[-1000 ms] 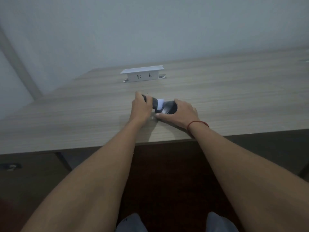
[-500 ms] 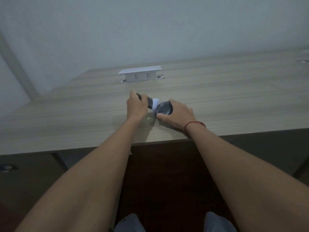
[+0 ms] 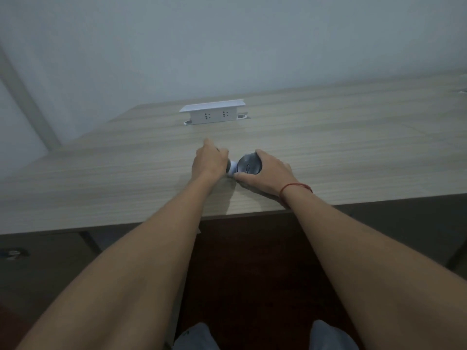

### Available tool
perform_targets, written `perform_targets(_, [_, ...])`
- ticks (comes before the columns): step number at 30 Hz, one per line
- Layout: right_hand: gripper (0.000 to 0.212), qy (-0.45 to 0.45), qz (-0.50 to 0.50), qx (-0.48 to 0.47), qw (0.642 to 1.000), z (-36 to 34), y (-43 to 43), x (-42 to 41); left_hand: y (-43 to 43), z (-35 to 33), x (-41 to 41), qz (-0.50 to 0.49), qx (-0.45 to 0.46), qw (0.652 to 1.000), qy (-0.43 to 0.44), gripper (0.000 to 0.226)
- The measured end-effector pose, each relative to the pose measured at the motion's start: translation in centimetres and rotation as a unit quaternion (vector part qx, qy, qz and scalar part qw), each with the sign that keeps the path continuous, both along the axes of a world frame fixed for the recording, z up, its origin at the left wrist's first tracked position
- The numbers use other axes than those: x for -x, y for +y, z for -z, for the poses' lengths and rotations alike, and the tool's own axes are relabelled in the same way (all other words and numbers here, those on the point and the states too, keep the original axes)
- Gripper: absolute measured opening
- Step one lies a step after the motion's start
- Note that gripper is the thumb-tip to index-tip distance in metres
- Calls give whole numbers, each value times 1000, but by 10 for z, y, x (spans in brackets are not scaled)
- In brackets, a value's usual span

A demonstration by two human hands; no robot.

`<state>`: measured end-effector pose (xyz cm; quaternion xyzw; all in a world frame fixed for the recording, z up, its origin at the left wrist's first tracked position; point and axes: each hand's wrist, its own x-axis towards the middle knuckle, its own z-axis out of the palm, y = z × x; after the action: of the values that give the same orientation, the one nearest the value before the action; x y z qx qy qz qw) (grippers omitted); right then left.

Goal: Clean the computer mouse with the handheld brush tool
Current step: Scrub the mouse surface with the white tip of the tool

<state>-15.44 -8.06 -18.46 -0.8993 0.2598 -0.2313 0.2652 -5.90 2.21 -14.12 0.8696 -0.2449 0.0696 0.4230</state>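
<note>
Dark grey mouse (image 3: 249,165) sits on the wooden desk (image 3: 353,152), tipped up between thumb and fingers of the right hand (image 3: 267,174). Just left of it, the left hand (image 3: 209,161) is fisted around the brush (image 3: 233,167); only its pale tip shows, touching the mouse. Beyond both hands stands a white socket box (image 3: 213,112).

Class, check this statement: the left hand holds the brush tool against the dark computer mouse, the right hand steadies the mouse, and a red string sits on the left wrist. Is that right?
One detail is wrong. The head view shows the red string on the right wrist, not the left. The rest stands: the left hand holds the brush tool against the computer mouse, steadied by the right hand.
</note>
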Motion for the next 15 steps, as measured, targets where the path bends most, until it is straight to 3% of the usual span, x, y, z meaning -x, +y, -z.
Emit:
perform_targets(4, [56,3,-3,-2,1000,-1,-1,-1,-5,-5,4,35,119,992,14,14])
perform_targets(9, [60,-2,-5,-10,1000,0,0,1,-1,4,1,17,37,999,-21,21])
perform_targets(12, [60,3,-8,-12,1000,-2,0,0,-4,0,3,44,104,993,-35,16])
perform_targets(15, [59,5,-14,-20,1000,-2,-2,0,-9,1,10,78,94,992,-39,15])
